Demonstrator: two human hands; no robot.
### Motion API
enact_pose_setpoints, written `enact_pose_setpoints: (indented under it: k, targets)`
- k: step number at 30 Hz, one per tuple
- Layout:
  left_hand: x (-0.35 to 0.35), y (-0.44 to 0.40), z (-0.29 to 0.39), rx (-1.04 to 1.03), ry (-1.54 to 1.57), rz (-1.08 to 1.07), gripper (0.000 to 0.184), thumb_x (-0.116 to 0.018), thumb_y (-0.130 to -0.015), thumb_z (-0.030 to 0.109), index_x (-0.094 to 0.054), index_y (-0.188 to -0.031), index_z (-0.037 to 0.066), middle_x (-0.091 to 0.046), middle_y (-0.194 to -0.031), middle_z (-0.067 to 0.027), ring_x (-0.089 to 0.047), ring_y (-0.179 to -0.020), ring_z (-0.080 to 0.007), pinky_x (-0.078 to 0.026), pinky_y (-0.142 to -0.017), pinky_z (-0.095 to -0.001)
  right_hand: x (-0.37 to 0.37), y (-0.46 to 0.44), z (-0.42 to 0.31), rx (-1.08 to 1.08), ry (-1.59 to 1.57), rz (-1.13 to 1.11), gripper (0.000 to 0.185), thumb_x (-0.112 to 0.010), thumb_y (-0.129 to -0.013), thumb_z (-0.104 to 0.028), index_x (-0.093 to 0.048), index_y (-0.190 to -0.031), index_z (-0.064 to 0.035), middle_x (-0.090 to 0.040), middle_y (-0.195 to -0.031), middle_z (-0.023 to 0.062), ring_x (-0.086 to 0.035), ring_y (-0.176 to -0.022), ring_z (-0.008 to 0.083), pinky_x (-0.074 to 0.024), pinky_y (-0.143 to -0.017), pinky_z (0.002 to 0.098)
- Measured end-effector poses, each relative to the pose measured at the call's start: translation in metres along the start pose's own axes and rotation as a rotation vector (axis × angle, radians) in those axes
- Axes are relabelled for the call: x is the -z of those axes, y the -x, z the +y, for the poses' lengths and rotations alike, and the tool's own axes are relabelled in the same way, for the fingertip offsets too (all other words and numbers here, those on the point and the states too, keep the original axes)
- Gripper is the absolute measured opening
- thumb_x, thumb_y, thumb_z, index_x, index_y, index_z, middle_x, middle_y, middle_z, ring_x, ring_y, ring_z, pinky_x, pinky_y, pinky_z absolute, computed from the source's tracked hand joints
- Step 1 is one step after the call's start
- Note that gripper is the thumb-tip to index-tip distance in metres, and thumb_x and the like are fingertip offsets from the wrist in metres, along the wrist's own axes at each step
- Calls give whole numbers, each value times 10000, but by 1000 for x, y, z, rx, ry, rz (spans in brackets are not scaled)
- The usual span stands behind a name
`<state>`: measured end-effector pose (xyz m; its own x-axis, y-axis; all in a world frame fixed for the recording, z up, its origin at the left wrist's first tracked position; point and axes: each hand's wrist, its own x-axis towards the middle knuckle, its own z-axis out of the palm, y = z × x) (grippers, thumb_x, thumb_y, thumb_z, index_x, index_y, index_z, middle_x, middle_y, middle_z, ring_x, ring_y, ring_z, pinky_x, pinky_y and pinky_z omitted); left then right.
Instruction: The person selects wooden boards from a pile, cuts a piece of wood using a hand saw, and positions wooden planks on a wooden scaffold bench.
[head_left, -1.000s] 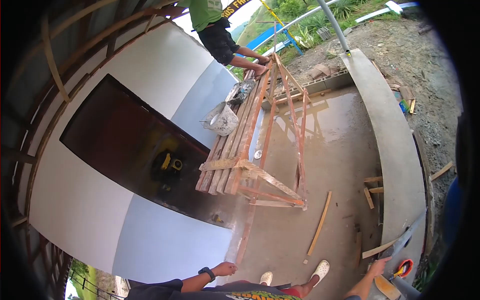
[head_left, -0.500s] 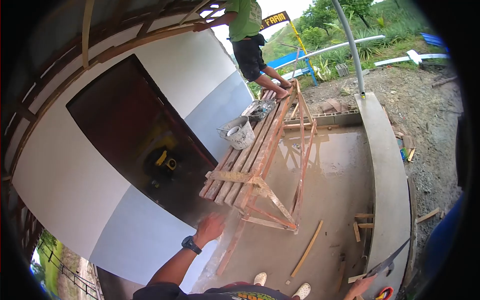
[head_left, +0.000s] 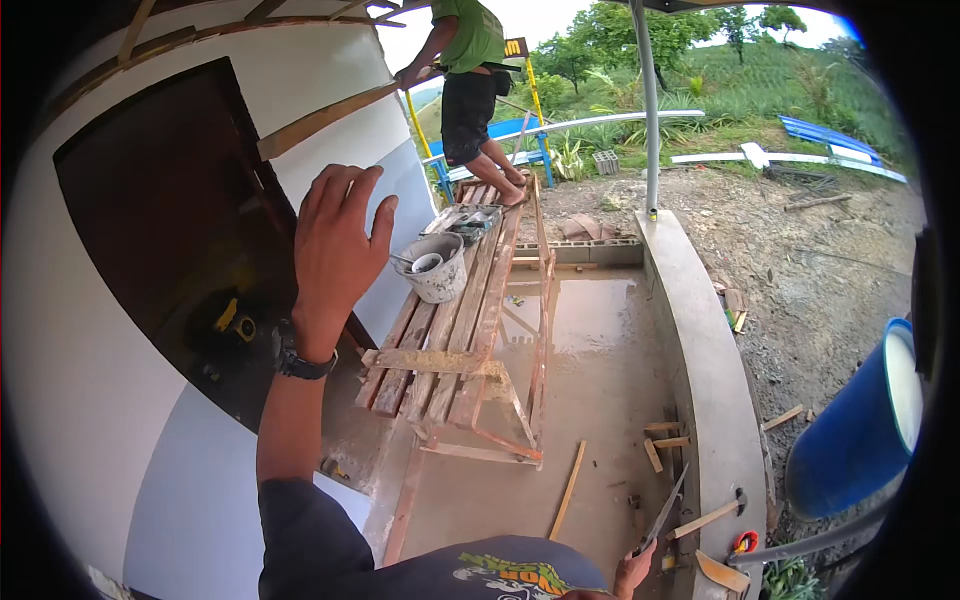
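My left hand [head_left: 338, 240] is raised in front of the doorway, fingers up and slightly bent, thumb apart, holding nothing. A dark watch [head_left: 297, 355] is on that wrist. Just above it, apart from the fingertips, is the near end of a wooden board [head_left: 325, 120]; a co-worker's hand [head_left: 408, 76] is at its far end. Low on the right, my right hand [head_left: 634, 570] is closed round a handsaw [head_left: 662, 510], its grey blade slanting up and to the right. The saw's handle is mostly hidden by my fingers.
A wooden bench scaffold [head_left: 455, 345] carries a mortar-stained bucket [head_left: 440, 275], a tray [head_left: 470, 220] and a standing co-worker [head_left: 470, 80]. A hammer [head_left: 708, 517] and tape measure [head_left: 745, 542] lie on the low concrete wall [head_left: 690, 300]. A blue barrel [head_left: 850, 430] stands outside; wood offcuts lie on the wet floor.
My left hand has risen from below the scaffold's near end to beside the doorway, near the board. The board now slopes down towards me from the co-worker's hand. My view has turned right.
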<state>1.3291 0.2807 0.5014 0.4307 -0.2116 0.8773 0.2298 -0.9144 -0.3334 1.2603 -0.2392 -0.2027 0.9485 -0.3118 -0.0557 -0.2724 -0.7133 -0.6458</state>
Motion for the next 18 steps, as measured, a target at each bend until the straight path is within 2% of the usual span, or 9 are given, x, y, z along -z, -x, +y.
enact_pose_setpoints:
  k: [1,2,9,11,12,13,15,16,18]
  targets:
    - [-3,-4,-24,14,-44,22,330,-721,-958,209,-681,-1235,34,-663,-1188,-123,-607,-1176,-339,-495,-1013,-451,-4,16,-2,32,11,2,779,-698,-913,-182,-337,-1590,-44,-588,-1433,293,-614,-1221,490,-506,-996,517]
    - [-9,-7,-49,13,-93,31,343,-717,-968,236,-680,-1241,31,-668,-1181,-130,-612,-1173,-350,-496,-1023,-457,24,38,-45,-64,25,-55,736,-676,-904,-181,-368,-1555,-29,-626,-1360,301,-628,-1175,500,-511,-970,533]
    - [5,-31,-147,88,0,161,379,-692,-1005,343,-690,-1264,66,-680,-1272,-141,-626,-1202,-343,-508,-1026,-431,-16,116,-9,-306,207,-90,770,-731,-860,-193,-386,-1539,-84,-692,-1226,301,-670,-1122,492,-535,-946,556]
    - [0,-36,-169,62,-22,256,395,-721,-976,377,-717,-1196,49,-714,-1179,-175,-661,-1113,-348,-550,-952,-448,-30,136,6,-308,214,-44,777,-738,-843,-208,-391,-1530,-104,-703,-1199,298,-678,-1106,492,-539,-935,564]
    - [-5,-37,-184,39,3,276,497,-710,-963,472,-722,-1207,39,-726,-1183,-183,-675,-1083,-338,-561,-919,-426,-32,146,14,-295,209,-5,784,-744,-825,-222,-397,-1521,-124,-713,-1173,294,-686,-1090,492,-543,-924,572]
    - [-6,-36,-193,44,11,263,497,-710,-963,472,-722,-1207,39,-726,-1183,-183,-675,-1083,-338,-561,-919,-426,-25,156,7,-302,222,-9,784,-744,-825,-222,-397,-1521,-124,-713,-1173,294,-686,-1090,492,-543,-924,572]
    - [-4,-37,-207,334,324,65,625,-650,-972,585,-716,-1258,32,-731,-1229,-165,-673,-1137,-295,-533,-970,-375,-20,165,-6,-327,211,-86,664,-640,-872,-157,-417,-1479,-3,-673,-1183,317,-641,-1078,517,-511,-913,574]
    - [-6,-36,-220,335,334,63,625,-650,-972,585,-716,-1258,32,-731,-1229,-165,-673,-1137,-295,-533,-970,-375,-18,167,-9,-308,195,-82,661,-637,-870,-143,-422,-1481,-12,-678,-1175,319,-641,-1089,515,-509,-921,575]
    - [-10,-35,-257,530,686,-204,846,-529,-947,782,-645,-1415,87,-644,-1402,-196,-612,-1278,-342,-490,-1033,-422,-17,168,-9,-286,206,-71,652,-638,-868,-135,-432,-1474,-11,-680,-1172,318,-641,-1096,511,-508,-928,576]
